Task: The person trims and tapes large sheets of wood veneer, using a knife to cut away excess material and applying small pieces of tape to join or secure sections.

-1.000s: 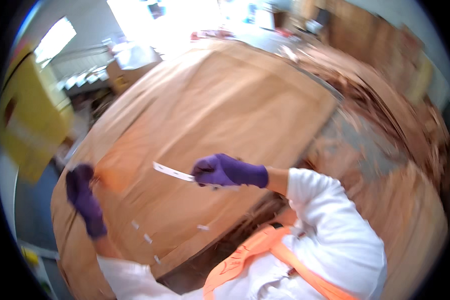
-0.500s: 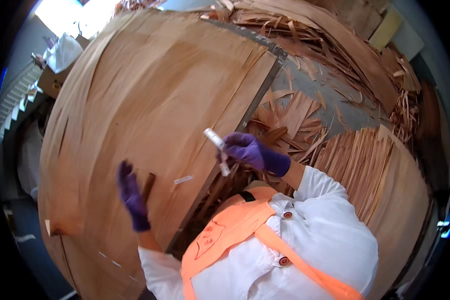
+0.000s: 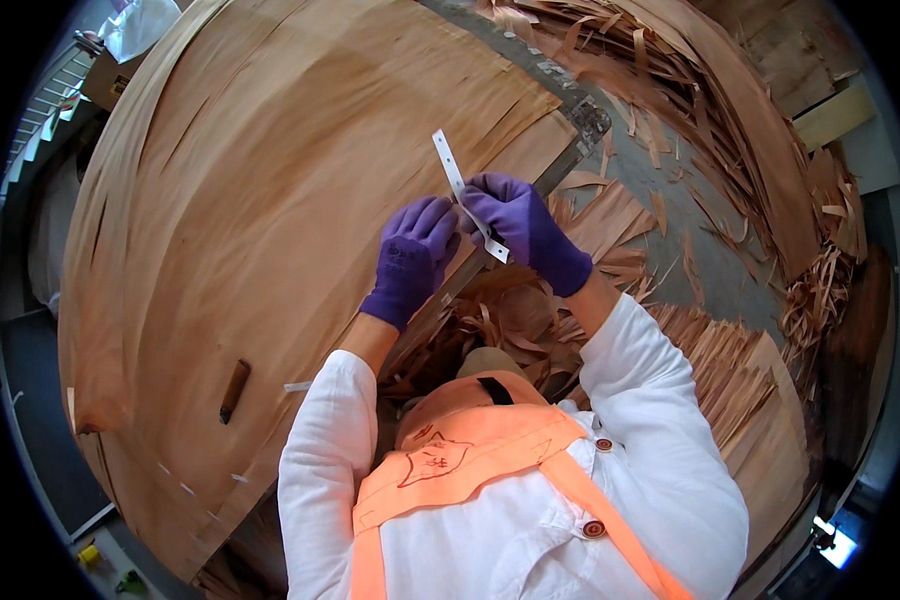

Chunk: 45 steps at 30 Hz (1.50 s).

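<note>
Both my hands wear purple gloves and meet above the near right edge of a wide wood veneer sheet [image 3: 300, 180]. A short white strip of tape with small holes [image 3: 447, 160] is pinched in my right hand [image 3: 525, 225]. My left hand [image 3: 410, 255] is closed, its fingertips at the strip's middle against the right fingers. The exact grip there is partly hidden. On the veneer to the left lies a short brown handle-like tool [image 3: 234, 391] with a dark end. Beside my left sleeve, another white tape piece [image 3: 297, 386] is on the sheet.
Torn veneer strips [image 3: 610, 225] litter the grey surface to the right. A long heap of scraps [image 3: 710, 130] runs along the far right. Stacked veneer [image 3: 745, 390] stands by my right arm. A worn dark table edge [image 3: 570, 160] borders the sheet.
My left hand has risen from the veneer and moved right to meet the right hand at the tape strip. The right hand has moved slightly up and right. My view has shifted.
</note>
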Each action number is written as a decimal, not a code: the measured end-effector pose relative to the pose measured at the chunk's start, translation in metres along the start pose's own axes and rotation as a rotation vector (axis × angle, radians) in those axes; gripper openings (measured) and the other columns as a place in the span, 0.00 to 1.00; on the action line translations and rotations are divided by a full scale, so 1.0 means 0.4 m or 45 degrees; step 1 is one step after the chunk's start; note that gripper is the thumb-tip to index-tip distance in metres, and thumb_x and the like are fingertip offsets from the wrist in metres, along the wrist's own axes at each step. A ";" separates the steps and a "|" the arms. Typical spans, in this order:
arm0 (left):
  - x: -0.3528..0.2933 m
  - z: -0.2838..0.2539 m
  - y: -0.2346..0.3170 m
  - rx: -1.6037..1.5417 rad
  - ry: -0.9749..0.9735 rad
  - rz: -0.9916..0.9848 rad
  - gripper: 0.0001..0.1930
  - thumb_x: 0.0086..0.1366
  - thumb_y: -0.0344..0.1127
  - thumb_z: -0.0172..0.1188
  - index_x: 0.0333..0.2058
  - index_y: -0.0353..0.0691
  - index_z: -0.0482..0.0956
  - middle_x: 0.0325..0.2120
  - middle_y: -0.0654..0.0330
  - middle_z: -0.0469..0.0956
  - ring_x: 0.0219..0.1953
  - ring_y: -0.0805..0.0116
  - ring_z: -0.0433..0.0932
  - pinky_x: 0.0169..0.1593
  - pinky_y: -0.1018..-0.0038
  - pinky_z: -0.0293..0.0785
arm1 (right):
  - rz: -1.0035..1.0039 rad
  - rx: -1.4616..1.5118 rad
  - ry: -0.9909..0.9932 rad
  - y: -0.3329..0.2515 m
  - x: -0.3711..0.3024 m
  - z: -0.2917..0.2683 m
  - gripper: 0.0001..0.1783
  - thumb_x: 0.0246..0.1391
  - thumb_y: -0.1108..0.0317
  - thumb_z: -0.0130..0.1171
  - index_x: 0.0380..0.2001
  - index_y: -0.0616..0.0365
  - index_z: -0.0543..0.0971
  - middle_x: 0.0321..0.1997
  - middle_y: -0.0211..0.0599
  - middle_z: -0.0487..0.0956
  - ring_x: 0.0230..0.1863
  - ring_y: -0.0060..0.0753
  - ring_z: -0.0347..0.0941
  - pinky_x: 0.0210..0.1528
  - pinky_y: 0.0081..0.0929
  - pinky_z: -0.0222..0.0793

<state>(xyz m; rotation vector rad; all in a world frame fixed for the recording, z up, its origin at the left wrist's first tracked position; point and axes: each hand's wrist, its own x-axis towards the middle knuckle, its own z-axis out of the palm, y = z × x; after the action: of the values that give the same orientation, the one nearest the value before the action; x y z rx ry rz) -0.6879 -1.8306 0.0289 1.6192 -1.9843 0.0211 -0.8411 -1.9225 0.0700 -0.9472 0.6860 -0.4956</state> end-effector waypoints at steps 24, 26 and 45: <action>0.060 0.016 0.037 0.391 -0.411 -0.033 0.25 0.50 0.34 0.55 0.51 0.39 0.72 0.55 0.59 0.68 0.43 0.62 0.71 0.45 0.65 0.68 | 0.308 -0.532 0.019 0.025 -0.029 -0.137 0.09 0.54 0.68 0.57 0.30 0.65 0.76 0.21 0.30 0.75 0.20 0.17 0.71 0.23 0.17 0.66; 0.062 0.013 0.039 0.426 -0.401 -0.030 0.24 0.51 0.34 0.54 0.50 0.39 0.73 0.54 0.60 0.68 0.43 0.64 0.71 0.45 0.65 0.68 | 0.320 -0.696 -0.002 0.006 -0.021 -0.149 0.09 0.54 0.68 0.57 0.30 0.65 0.76 0.20 0.30 0.75 0.20 0.17 0.70 0.23 0.18 0.66; 0.354 0.168 -0.015 0.106 0.024 0.076 0.15 0.54 0.37 0.58 0.41 0.40 0.74 0.46 0.56 0.72 0.50 0.57 0.69 0.50 0.62 0.67 | -0.015 -0.388 0.298 -0.193 0.162 -0.297 0.09 0.57 0.66 0.55 0.35 0.63 0.75 0.24 0.31 0.77 0.20 0.16 0.71 0.23 0.13 0.68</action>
<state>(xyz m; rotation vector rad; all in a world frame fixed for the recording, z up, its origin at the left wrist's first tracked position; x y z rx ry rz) -0.7247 -1.9829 0.0323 1.6046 -2.0416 0.1435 -0.8889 -2.0707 0.0684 -1.1901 0.9878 -0.5262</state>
